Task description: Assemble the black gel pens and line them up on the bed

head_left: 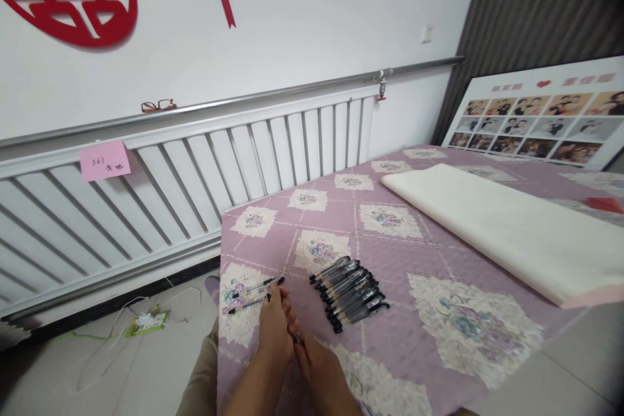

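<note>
My left hand (275, 322) is closed, its fingers curled, close against my right hand (319, 370). Between them shows the small dark end of a pen (296, 338), pinched by my right thumb and fingers; the rest of it is hidden in my grip. Just beyond my left fingertips, a thin clear pen (256, 286) with a black end lies on the patterned cover. Another slim pen (247, 304) lies nearer to me, one end by my left hand. To the right is a row of black-capped pens (348, 292), side by side.
A lilac floral cover (390, 260) spreads over the surface. A folded cream sheet (497, 227) lies at right, before a photo board (541, 114). A white radiator (273, 149) runs along the wall. On the floor at left are a power strip (149, 322) and cables.
</note>
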`<state>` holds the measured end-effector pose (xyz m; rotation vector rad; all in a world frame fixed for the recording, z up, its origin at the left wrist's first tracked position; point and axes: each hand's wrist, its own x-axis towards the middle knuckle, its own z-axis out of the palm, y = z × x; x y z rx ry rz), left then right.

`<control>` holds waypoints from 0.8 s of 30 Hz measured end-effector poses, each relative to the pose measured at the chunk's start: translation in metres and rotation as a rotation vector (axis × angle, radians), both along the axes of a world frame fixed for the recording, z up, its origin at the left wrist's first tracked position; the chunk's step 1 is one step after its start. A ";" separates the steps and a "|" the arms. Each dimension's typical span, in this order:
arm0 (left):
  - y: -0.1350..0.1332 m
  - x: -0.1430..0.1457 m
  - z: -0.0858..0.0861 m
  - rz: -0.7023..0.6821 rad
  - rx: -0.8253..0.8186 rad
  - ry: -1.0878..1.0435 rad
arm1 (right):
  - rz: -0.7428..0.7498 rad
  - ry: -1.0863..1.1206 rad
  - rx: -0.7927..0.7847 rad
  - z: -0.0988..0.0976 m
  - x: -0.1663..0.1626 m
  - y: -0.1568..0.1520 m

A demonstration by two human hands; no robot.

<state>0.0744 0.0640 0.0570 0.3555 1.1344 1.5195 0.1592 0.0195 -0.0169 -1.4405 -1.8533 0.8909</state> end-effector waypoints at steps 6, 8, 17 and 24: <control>0.001 -0.005 -0.011 0.086 0.001 -0.062 | -0.047 -0.079 0.013 0.004 -0.002 -0.003; 0.000 -0.007 -0.010 0.064 0.022 -0.081 | -0.033 -0.031 -0.007 0.009 0.000 -0.004; -0.005 -0.001 0.002 -0.049 0.110 -0.098 | 0.071 0.170 -0.001 0.021 0.009 -0.003; -0.008 -0.002 -0.006 0.053 0.050 -0.041 | 0.072 -0.008 0.036 0.011 0.001 -0.004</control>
